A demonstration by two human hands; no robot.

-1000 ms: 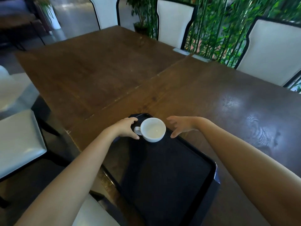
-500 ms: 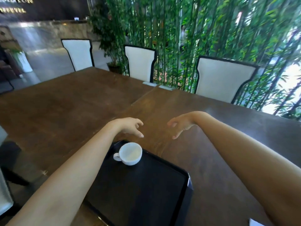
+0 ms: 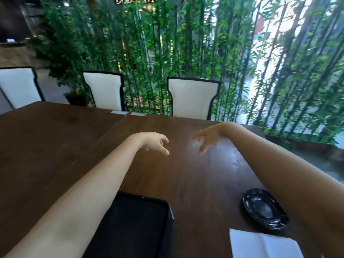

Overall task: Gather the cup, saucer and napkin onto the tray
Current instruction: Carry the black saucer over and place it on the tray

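The black tray (image 3: 141, 226) lies at the near edge of the dark wooden table (image 3: 55, 146), partly under my left forearm; the white cup is hidden from view. A black saucer (image 3: 264, 208) sits on the table to the right of the tray. A folded white napkin (image 3: 260, 244) lies just in front of the saucer at the lower right. My left hand (image 3: 154, 143) and my right hand (image 3: 208, 136) both hover above the middle of the table, fingers spread and curled down, holding nothing.
Three white chairs with black trim (image 3: 191, 97) stand along the table's far side. A dense bamboo screen (image 3: 186, 53) rises behind them. A seam (image 3: 119, 121) runs across the tabletop towards the far edge.
My left hand let go of the cup on the tray and lifted away. The view tilted up and right, so the cup left sight and the saucer and napkin came into view.
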